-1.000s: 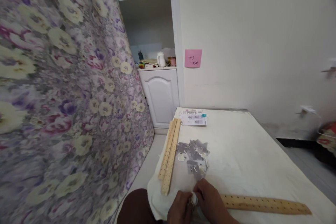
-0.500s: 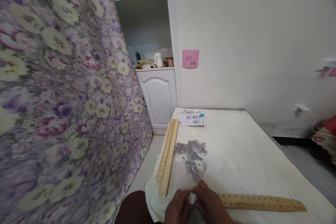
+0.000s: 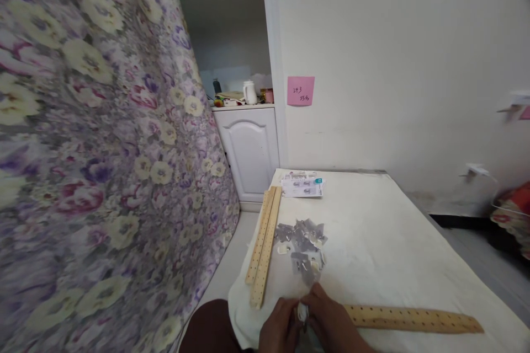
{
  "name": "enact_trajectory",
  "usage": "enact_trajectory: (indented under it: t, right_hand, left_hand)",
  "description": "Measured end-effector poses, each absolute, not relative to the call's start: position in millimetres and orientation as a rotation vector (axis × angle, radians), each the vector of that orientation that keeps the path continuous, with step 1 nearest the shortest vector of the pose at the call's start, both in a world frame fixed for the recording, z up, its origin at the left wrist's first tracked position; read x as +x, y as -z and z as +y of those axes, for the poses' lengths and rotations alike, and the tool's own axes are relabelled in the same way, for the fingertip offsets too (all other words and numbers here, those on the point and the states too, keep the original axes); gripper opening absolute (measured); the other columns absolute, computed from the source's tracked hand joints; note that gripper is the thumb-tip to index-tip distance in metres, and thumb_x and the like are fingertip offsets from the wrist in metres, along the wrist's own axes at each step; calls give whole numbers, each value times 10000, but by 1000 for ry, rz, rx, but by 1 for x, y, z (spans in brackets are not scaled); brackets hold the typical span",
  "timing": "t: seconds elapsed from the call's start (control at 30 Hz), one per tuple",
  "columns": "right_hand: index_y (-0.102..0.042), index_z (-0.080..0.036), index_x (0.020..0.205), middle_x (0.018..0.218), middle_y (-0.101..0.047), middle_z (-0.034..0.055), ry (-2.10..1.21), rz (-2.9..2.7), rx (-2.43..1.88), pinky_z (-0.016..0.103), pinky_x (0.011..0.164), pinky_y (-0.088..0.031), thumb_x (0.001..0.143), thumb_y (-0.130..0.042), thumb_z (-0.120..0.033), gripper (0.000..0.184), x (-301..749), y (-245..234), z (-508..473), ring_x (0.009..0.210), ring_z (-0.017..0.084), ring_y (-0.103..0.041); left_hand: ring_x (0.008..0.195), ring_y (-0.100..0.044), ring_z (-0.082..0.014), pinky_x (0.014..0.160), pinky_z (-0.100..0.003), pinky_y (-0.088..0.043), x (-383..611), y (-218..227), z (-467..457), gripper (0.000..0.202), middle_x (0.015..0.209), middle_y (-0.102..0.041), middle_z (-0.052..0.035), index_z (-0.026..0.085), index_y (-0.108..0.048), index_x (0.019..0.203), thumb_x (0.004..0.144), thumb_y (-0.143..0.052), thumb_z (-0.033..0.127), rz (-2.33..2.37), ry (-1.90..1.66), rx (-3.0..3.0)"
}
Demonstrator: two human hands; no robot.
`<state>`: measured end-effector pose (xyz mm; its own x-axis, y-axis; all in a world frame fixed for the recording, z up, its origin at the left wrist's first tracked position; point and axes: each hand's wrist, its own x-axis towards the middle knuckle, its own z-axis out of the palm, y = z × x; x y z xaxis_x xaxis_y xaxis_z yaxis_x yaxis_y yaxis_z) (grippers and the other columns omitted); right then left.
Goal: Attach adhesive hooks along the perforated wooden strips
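At the near edge of the cloth-covered table, my left hand (image 3: 280,324) and my right hand (image 3: 331,317) are close together with fingers pinched. Between their fingertips is a small white piece with a shiny metal part (image 3: 303,313); its exact kind is too small to tell. A wooden strip with rows of holes (image 3: 414,318) runs out to the right from behind my right hand, which hides its left end. Just beyond my fingers lies a pile of small clear plastic packets (image 3: 305,237) with metal and white pieces among them.
More wooden strips with holes (image 3: 265,251) lie lengthwise along the table's left side. Printed cards (image 3: 304,187) are at the far left corner. A floral curtain (image 3: 103,176) hangs on the left, beside a white cabinet (image 3: 250,149). A pink note (image 3: 301,91) is on the wall.
The small white piece has turned slightly between my fingertips. Both hands stay nearly in the same place, and the view has shifted a little.
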<state>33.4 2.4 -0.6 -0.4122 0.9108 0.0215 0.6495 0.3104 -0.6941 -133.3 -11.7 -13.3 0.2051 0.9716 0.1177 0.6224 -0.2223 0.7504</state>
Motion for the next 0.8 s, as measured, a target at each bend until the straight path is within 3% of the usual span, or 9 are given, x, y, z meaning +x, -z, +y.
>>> enact_trajectory:
  t: [0.43, 0.8]
  right_hand:
    - [-635, -275, 975, 1083, -586, 27, -827, -2111, -1441, 240, 823, -440, 726, -450, -71, 371, 32, 6, 0, 923, 175, -613]
    - [-626, -228, 1025, 1042, -577, 68, -827, -2114, -1388, 248, 829, -457, 766, -447, -92, 343, 34, 9, -2, 935, 180, -615]
  left_hand:
    - [837, -642, -186, 764, -276, -515, -137, 23, -11, 270, 931, -674, -59, 215, -623, 1055, 812, -519, 166, 1480, -800, 2030]
    - [961, -655, -207, 849, -302, -528, -142, 40, -11, 295, 1051, -698, -80, 236, -608, 1129, 847, -520, 238, 1516, -814, 2110]
